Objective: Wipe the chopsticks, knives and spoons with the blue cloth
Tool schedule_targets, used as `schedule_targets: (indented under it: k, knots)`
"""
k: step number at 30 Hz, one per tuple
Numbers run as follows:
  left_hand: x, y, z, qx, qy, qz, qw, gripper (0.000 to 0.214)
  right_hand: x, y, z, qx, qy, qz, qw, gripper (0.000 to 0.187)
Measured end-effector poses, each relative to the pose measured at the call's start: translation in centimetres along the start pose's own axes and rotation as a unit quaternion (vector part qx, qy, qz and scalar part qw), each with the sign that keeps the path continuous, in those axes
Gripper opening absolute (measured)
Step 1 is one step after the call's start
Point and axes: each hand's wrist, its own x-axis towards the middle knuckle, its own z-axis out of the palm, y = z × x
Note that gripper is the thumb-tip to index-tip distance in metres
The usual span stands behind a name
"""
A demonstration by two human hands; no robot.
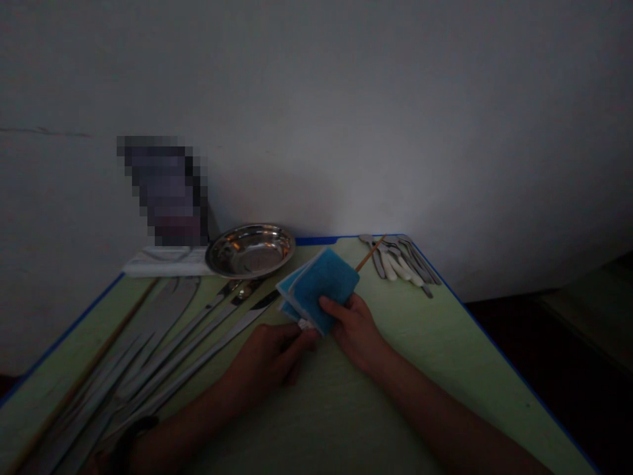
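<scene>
My right hand (356, 330) grips a folded blue cloth (324, 284) with pale edges, its thumb lying across the front layer. From behind the cloth a thin brown stick (370, 254) pokes out toward the upper right. At the cloth's lower left corner, the closed fingers of my left hand (277, 353) pinch a small white crumpled-looking piece (305, 324). This piece lines up with the stick, but the cloth hides whether they join. Both hands are close together above the pale green table (475, 396).
Long metal utensils (198, 349) and a long brown rod (93, 369) lie along the left side. A shiny metal bowl (252, 251) stands at the back, beside a pixelated upright object (168, 191) on a white base (165, 262). Several forks and spoons (403, 260) lie back right. A wall (370, 119) rises behind.
</scene>
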Motion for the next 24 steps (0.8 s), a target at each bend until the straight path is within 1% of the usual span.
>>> schedule_targets:
  k: [3,6,8,9,12,15,17,20,22,24]
  knots:
    - [0.06,-0.22,0.03,0.010,-0.012,0.020,1.000,0.038,0.13,-0.05,0.03,0.019,0.007,0.006,1.000,0.026]
    - [0.07,-0.46,0.10,0.017,-0.031,0.054,0.998,0.038,0.43,-0.16,-0.06,0.044,0.040,0.007,0.998,0.027]
    - [0.03,-0.55,0.15,0.019,-0.038,0.062,0.997,0.038,0.60,-0.24,-0.11,0.049,0.057,0.010,0.997,0.027]
    - [0.01,-0.58,0.17,0.017,-0.040,0.061,0.997,0.038,0.64,-0.26,-0.12,0.047,0.054,0.010,0.997,0.028]
    - [-0.06,-0.58,0.21,0.001,-0.040,0.054,0.998,0.037,0.55,-0.28,-0.07,0.032,0.016,0.001,0.999,0.029]
    - [-0.09,-0.48,0.24,-0.021,-0.023,0.031,0.999,0.039,0.32,-0.22,-0.09,0.003,-0.035,0.005,0.999,0.030]
    - [-0.08,-0.34,0.25,-0.031,-0.014,0.019,0.999,0.040,0.22,-0.15,-0.20,-0.014,-0.056,0.007,0.998,0.032]
    - [-0.07,-0.11,0.24,-0.030,-0.009,0.017,0.999,0.038,0.20,0.01,-0.43,-0.022,-0.057,0.002,0.998,0.035]
    - [-0.07,-0.04,0.21,-0.025,-0.005,0.010,1.000,0.040,0.21,0.09,-0.52,-0.026,-0.057,-0.001,0.998,0.036]
    - [-0.06,-0.05,0.19,-0.016,-0.003,0.004,1.000,0.043,0.17,0.09,-0.49,-0.027,-0.070,0.001,0.997,0.037]
